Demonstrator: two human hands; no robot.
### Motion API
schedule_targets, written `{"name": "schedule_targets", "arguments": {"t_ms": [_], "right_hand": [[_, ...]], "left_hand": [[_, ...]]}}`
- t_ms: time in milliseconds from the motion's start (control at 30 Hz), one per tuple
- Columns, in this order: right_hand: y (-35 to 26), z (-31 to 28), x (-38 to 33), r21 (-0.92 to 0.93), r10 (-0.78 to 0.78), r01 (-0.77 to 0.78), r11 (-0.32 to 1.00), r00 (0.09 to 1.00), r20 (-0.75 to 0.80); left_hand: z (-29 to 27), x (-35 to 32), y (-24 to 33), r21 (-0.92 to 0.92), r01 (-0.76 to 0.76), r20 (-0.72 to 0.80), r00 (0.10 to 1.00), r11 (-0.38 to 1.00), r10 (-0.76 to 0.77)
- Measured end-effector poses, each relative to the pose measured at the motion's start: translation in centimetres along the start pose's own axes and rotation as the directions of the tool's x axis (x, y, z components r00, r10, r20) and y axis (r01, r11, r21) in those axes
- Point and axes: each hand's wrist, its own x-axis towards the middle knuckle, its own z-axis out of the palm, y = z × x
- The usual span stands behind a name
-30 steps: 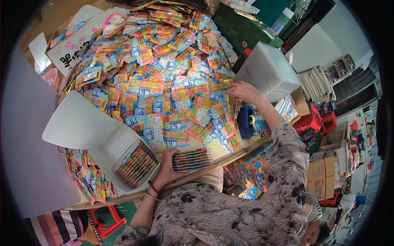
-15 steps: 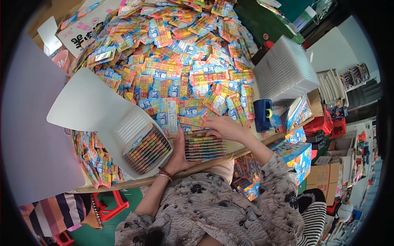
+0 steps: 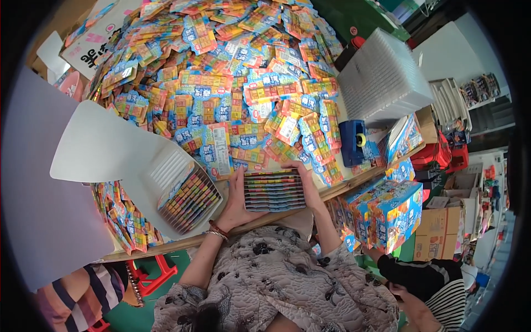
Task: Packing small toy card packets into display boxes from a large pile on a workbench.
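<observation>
Both my hands grip a clear tray of coloured pencils (image 3: 275,190) at the table's near edge. My left hand (image 3: 237,200) clasps its left side and my right hand (image 3: 305,178) wraps its right side and top corner. Just beyond the tray lies a huge heap of colourful flat packets (image 3: 232,83). To the left stands a white box (image 3: 185,199) tipped open, with rows of coloured pencils in it.
A blue tape dispenser (image 3: 353,143) stands to the right of the heap. A stack of clear trays (image 3: 383,77) sits at the back right. Colourful cartons (image 3: 390,213) stand below the table's right end. Another person (image 3: 426,288) crouches at lower right; a red stool (image 3: 155,276) is underneath.
My right hand came back from the far right of the heap and took hold of the pencil tray's right side. The view tilted down and closer to the table edge.
</observation>
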Motion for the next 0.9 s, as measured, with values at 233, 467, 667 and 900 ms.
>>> {"name": "schedule_targets", "arguments": {"t_ms": [233,467,667,900], "right_hand": [[-0.3,0.7,-0.8,-0.158,-0.202,0.191,0.969,0.977,-0.061],[2.1,0.5,-0.7,0.003,-0.237,0.238,0.971,0.966,-0.105],[2.5,0.6,-0.3,0.017,-0.174,0.185,0.982,0.947,-0.271],[-3.7,2.9,-0.3,0.3,-0.269,0.346,0.889,0.925,-0.27]], "left_hand": [[0.4,0.3,-0.1,-0.153,0.056,0.006,0.998,0.987,-0.055],[-0.3,0.0,1.1,0.059,-0.036,0.013,0.999,0.998,0.036],[-0.4,-0.4,0.9,0.06,-0.066,-0.059,0.996,0.996,0.07],[-4.9,-2.0,8.4,0.019,-0.097,-0.087,0.991,0.995,0.098]]}}
